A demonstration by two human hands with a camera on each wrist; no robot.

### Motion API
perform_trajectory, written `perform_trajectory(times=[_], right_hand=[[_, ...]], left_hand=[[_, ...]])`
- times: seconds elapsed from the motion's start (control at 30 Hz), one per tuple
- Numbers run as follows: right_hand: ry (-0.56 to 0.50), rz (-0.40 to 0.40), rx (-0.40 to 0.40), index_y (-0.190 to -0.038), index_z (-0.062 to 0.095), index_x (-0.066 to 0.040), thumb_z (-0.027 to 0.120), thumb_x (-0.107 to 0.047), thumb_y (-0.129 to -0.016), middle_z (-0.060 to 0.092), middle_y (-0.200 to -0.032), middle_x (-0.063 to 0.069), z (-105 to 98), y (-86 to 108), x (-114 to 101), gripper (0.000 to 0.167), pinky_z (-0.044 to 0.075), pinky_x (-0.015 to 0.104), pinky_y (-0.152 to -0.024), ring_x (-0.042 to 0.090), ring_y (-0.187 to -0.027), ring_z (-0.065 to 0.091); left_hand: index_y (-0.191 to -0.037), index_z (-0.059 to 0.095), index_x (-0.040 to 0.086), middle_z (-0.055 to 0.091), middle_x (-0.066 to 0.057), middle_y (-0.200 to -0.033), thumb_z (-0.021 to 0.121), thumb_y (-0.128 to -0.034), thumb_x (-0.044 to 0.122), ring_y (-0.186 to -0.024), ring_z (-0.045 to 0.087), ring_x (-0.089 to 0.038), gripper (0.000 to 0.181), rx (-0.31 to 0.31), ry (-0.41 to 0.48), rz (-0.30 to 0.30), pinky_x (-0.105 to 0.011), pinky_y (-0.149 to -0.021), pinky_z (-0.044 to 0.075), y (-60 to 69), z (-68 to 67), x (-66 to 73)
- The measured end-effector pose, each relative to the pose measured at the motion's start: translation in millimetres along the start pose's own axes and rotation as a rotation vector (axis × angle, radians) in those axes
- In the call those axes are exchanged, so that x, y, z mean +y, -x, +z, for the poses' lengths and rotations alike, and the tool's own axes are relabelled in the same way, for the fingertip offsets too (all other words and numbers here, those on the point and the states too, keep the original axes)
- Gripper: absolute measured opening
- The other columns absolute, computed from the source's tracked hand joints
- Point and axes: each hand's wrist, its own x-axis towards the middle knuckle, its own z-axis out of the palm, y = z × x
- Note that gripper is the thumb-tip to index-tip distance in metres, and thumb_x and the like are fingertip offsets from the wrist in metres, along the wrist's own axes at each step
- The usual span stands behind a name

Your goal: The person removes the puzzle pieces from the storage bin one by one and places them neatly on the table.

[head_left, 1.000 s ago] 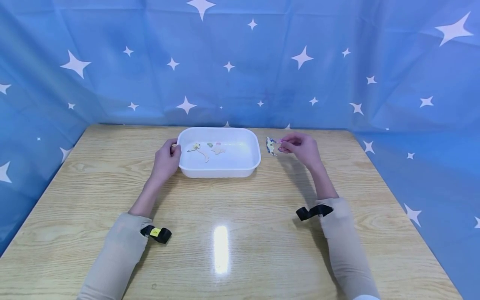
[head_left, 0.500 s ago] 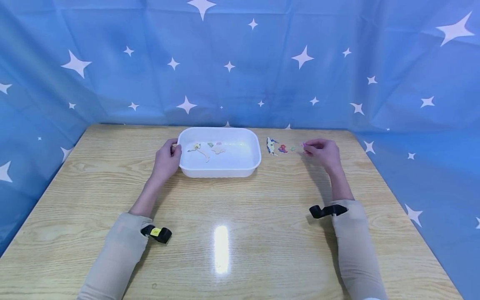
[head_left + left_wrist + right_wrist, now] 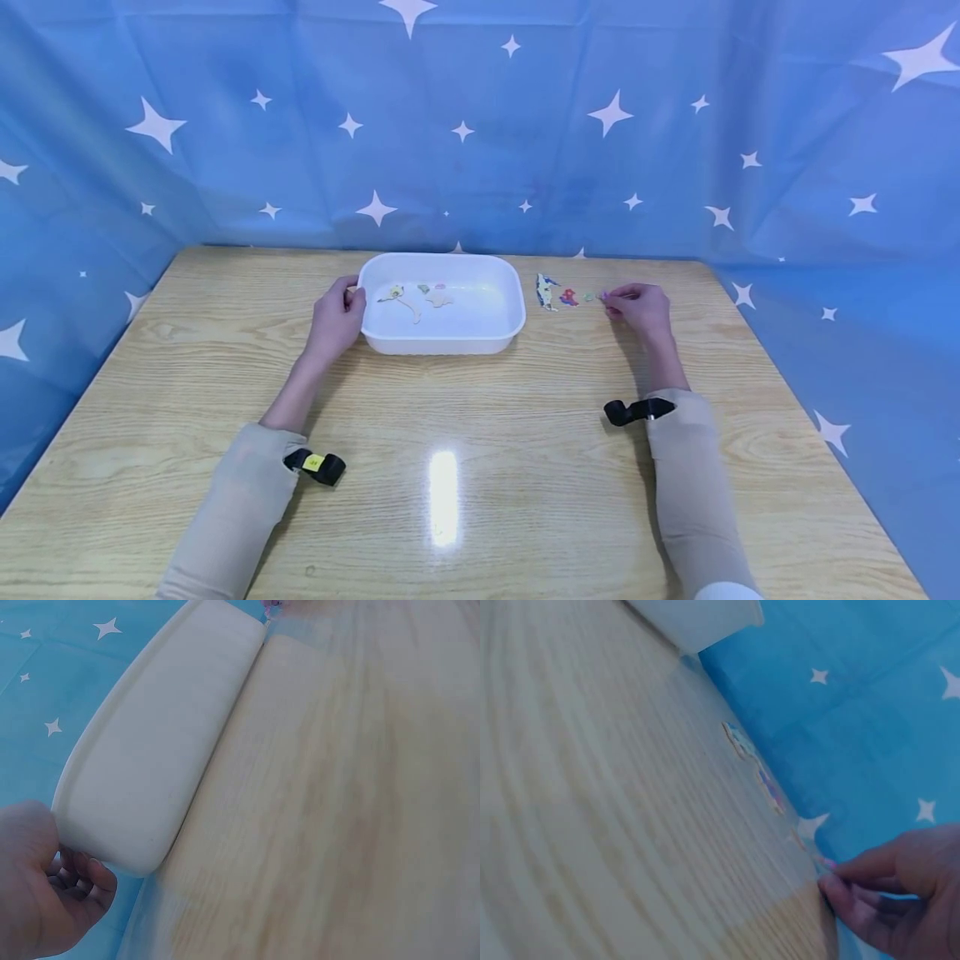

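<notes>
Near the far edge of the worktop (image 3: 360, 467), the left hand (image 3: 335, 318) grips one white tray (image 3: 442, 345) containing several pieces (image 3: 438, 302); rightward, beside three loose items (image 3: 568, 297), the right hand (image 3: 642, 310) pinches one purple piece (image 3: 604, 296).

A blue, white-starred curtain (image 3: 480, 179) hangs behind and beside a wood-grain table (image 3: 375, 442).

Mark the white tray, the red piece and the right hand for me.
White tray (image 3: 441, 345): head view, front wall.
Red piece (image 3: 568, 297): head view, its middle.
Right hand (image 3: 639, 307): head view, middle of the hand.
</notes>
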Motion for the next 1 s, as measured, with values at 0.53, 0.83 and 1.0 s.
perform_trajectory(times=[0.53, 0.83, 1.0], right_hand=[[0.122, -0.011, 0.025, -0.113, 0.069, 0.008, 0.062, -0.018, -0.098, 0.071, -0.091, 0.015, -0.8, -2.3, 3.4, 0.031, 0.055, 0.022, -0.064, 0.008, -0.067, 0.064], [0.053, -0.001, -0.047, -0.129, 0.062, 0.006, 0.056, -0.021, -0.103, 0.065, -0.116, 0.026, -1.0, 4.4, -6.2, 0.038, 0.058, 0.029, -0.076, 0.022, -0.089, 0.068], [0.034, -0.044, -0.064, -0.13, 0.061, 0.004, 0.056, -0.025, -0.104, 0.064, -0.115, 0.025, 0.3, 9.8, -18.5, 0.039, 0.056, 0.035, -0.083, 0.028, -0.096, 0.066]], left_hand=[[-0.139, 0.05, -0.009, 0.051, -0.011, -0.084, 0.042, -0.107, 0.016, -0.069, 0.047, -0.02, 0.042, -0.013, 0.011, 0.006, -0.024, -0.056, 0.04, 0.2, 1.4, -1.3], [-0.14, 0.05, -0.008, 0.051, -0.011, -0.085, 0.042, -0.1074, 0.017, -0.07, 0.047, -0.02, 0.042, -0.017, 0.006, -0.002, -0.023, -0.055, 0.04, 0.0, 0.4, -2.4], [-0.139, 0.051, -0.009, 0.051, -0.01, -0.084, 0.042, -0.107, 0.016, -0.069, 0.047, -0.02, 0.041, -0.011, 0.009, 0.007, -0.023, -0.055, 0.04, -0.6, 0.7, -2.6]])
